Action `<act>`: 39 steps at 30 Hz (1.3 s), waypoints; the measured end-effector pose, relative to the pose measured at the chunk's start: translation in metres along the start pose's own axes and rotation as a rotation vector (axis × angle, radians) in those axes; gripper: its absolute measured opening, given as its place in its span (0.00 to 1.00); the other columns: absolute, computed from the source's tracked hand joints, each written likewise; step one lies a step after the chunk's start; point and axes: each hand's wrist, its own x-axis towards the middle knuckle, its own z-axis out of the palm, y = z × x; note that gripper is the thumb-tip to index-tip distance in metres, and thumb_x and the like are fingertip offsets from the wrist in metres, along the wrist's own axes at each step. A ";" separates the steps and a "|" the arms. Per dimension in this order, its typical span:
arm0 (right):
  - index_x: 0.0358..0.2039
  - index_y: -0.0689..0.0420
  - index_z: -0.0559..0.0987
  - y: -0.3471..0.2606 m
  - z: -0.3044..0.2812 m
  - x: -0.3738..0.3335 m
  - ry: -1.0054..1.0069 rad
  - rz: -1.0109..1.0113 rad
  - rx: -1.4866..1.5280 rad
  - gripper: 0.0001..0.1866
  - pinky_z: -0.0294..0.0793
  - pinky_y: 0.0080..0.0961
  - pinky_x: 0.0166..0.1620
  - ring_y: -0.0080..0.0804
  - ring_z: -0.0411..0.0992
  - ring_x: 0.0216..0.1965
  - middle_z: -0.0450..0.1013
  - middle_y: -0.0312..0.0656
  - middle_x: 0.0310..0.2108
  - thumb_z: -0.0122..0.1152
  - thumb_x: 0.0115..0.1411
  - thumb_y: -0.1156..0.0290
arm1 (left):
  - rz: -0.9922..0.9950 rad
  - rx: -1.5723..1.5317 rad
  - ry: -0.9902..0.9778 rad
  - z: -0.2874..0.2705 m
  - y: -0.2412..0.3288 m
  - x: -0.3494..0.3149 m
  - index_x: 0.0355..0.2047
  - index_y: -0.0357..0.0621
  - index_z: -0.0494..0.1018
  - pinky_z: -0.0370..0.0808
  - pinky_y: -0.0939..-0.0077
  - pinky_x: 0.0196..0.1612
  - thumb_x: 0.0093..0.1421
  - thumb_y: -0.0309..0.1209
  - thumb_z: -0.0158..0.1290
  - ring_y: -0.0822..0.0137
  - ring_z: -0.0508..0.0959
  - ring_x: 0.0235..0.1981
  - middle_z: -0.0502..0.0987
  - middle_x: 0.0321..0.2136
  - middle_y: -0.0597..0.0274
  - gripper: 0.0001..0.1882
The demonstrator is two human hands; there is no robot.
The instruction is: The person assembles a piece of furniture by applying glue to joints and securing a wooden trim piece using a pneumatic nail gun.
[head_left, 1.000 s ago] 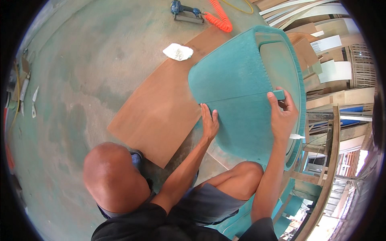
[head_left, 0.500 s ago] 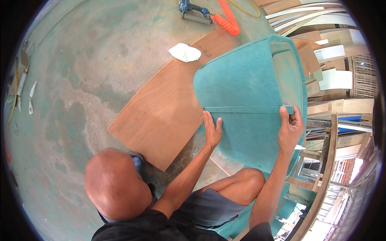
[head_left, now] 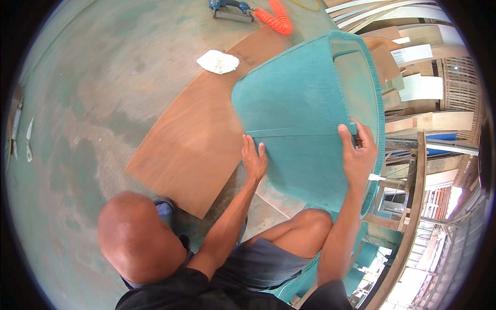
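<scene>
A large teal shell-like panel with curved corners stands in front of me, crossed by a thin seam line. My left hand rests against its left edge at the seam's end, fingers stretched out and holding nothing. At the panel's right side, my right hand pinches a small teal block between thumb and fingers, close to the ribbed rim. The fingers partly hide the block.
A brown plywood sheet lies on the floor to the left, with a crumpled white bag by its edge. Beyond are a blue nail gun and its orange coiled hose. Stacked boards and a wooden frame stand right.
The whole scene has shifted left and slightly up in the picture. My right hand has tilted a little with the block. My left hand keeps its place on the panel.
</scene>
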 end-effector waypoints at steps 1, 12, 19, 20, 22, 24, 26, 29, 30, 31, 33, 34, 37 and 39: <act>0.47 0.64 0.83 -0.001 0.000 0.000 -0.007 -0.017 -0.012 0.19 0.66 0.20 0.33 0.20 0.64 0.28 0.71 0.34 0.31 0.73 0.62 0.63 | 0.020 0.009 0.007 0.000 -0.001 0.000 0.69 0.24 0.55 0.51 0.56 0.74 0.74 0.40 0.45 0.40 0.53 0.73 0.52 0.72 0.34 0.34; 0.50 0.65 0.82 -0.001 -0.008 -0.003 -0.048 -0.006 0.047 0.21 0.70 0.24 0.38 0.24 0.70 0.32 0.75 0.39 0.32 0.73 0.61 0.66 | 0.016 0.161 -0.203 -0.014 -0.007 0.017 0.69 0.23 0.54 0.50 0.55 0.74 0.73 0.44 0.44 0.39 0.52 0.74 0.50 0.72 0.30 0.36; 0.53 0.64 0.81 0.000 -0.004 -0.014 0.052 0.126 0.277 0.20 0.72 0.20 0.40 0.20 0.71 0.33 0.79 0.36 0.36 0.70 0.64 0.68 | -0.006 -0.067 -0.229 -0.017 0.011 0.014 0.71 0.23 0.50 0.45 0.56 0.76 0.75 0.46 0.42 0.40 0.49 0.75 0.48 0.73 0.31 0.38; 0.53 0.64 0.81 0.000 -0.003 -0.015 0.065 0.153 0.285 0.19 0.72 0.19 0.40 0.19 0.70 0.33 0.78 0.35 0.36 0.70 0.65 0.69 | 0.026 -0.083 -0.157 -0.009 0.011 0.010 0.71 0.23 0.49 0.45 0.56 0.76 0.75 0.45 0.42 0.41 0.48 0.75 0.48 0.73 0.32 0.39; 0.53 0.65 0.82 0.000 -0.004 -0.015 0.039 0.174 0.259 0.18 0.71 0.17 0.38 0.17 0.69 0.32 0.77 0.33 0.34 0.69 0.65 0.69 | 0.037 -0.096 -0.116 -0.001 0.004 0.007 0.71 0.23 0.47 0.44 0.57 0.76 0.74 0.45 0.43 0.42 0.47 0.76 0.47 0.74 0.32 0.39; 0.52 0.65 0.83 0.000 -0.004 -0.013 0.021 0.180 0.248 0.18 0.70 0.16 0.37 0.16 0.67 0.31 0.76 0.31 0.32 0.70 0.65 0.69 | -0.004 -0.113 -0.156 0.000 -0.004 0.010 0.72 0.23 0.45 0.43 0.57 0.77 0.74 0.44 0.43 0.43 0.46 0.76 0.45 0.74 0.32 0.40; 0.51 0.65 0.83 0.002 -0.006 -0.012 0.015 0.157 0.264 0.18 0.70 0.16 0.36 0.15 0.67 0.31 0.75 0.30 0.31 0.71 0.64 0.69 | 0.028 -0.044 -0.179 -0.004 -0.008 0.013 0.71 0.23 0.47 0.43 0.56 0.76 0.74 0.46 0.43 0.42 0.48 0.76 0.48 0.73 0.31 0.40; 0.50 0.64 0.83 0.005 -0.005 -0.012 0.020 0.192 0.228 0.19 0.70 0.16 0.36 0.16 0.66 0.31 0.75 0.31 0.30 0.73 0.62 0.68 | 0.024 -0.017 -0.223 -0.014 -0.004 0.018 0.71 0.23 0.49 0.45 0.57 0.76 0.74 0.46 0.42 0.42 0.49 0.75 0.51 0.72 0.31 0.39; 0.51 0.64 0.83 0.007 -0.006 -0.012 0.026 0.158 0.251 0.19 0.70 0.17 0.37 0.16 0.67 0.31 0.76 0.32 0.31 0.73 0.62 0.69 | 0.003 -0.004 -0.255 -0.016 0.000 0.020 0.71 0.23 0.50 0.46 0.57 0.76 0.74 0.46 0.42 0.41 0.50 0.75 0.51 0.72 0.31 0.39; 0.51 0.64 0.83 0.008 -0.006 -0.013 0.021 0.139 0.265 0.19 0.71 0.17 0.37 0.16 0.68 0.31 0.77 0.33 0.32 0.73 0.62 0.69 | -0.013 -0.068 -0.236 -0.017 0.004 0.020 0.71 0.23 0.50 0.46 0.58 0.76 0.74 0.46 0.42 0.41 0.51 0.75 0.52 0.72 0.31 0.39; 0.51 0.63 0.83 0.011 -0.009 -0.015 0.041 0.090 0.260 0.19 0.73 0.18 0.40 0.17 0.70 0.33 0.79 0.36 0.34 0.73 0.62 0.69 | -0.095 -0.166 -0.208 -0.016 0.012 0.020 0.71 0.23 0.51 0.47 0.59 0.76 0.74 0.45 0.42 0.42 0.52 0.75 0.53 0.72 0.31 0.38; 0.51 0.62 0.83 0.012 -0.011 -0.017 0.065 0.059 0.248 0.19 0.74 0.19 0.41 0.18 0.72 0.35 0.80 0.37 0.36 0.73 0.62 0.69 | -0.136 -0.205 -0.161 -0.014 0.015 0.019 0.71 0.23 0.49 0.45 0.61 0.76 0.75 0.46 0.41 0.44 0.49 0.76 0.50 0.73 0.32 0.38; 0.52 0.61 0.83 0.014 -0.014 -0.021 0.028 0.149 0.309 0.18 0.76 0.22 0.47 0.23 0.77 0.41 0.82 0.42 0.42 0.72 0.61 0.71 | -0.152 -0.291 -0.131 -0.006 0.018 0.019 0.72 0.24 0.45 0.41 0.61 0.77 0.76 0.48 0.38 0.46 0.44 0.77 0.45 0.75 0.35 0.40; 0.51 0.61 0.83 0.014 -0.015 -0.022 0.022 0.211 0.353 0.18 0.77 0.24 0.50 0.26 0.79 0.44 0.82 0.44 0.45 0.72 0.61 0.71 | -0.144 -0.261 -0.127 0.001 0.015 0.019 0.73 0.24 0.43 0.39 0.61 0.77 0.76 0.50 0.37 0.47 0.41 0.77 0.41 0.75 0.36 0.41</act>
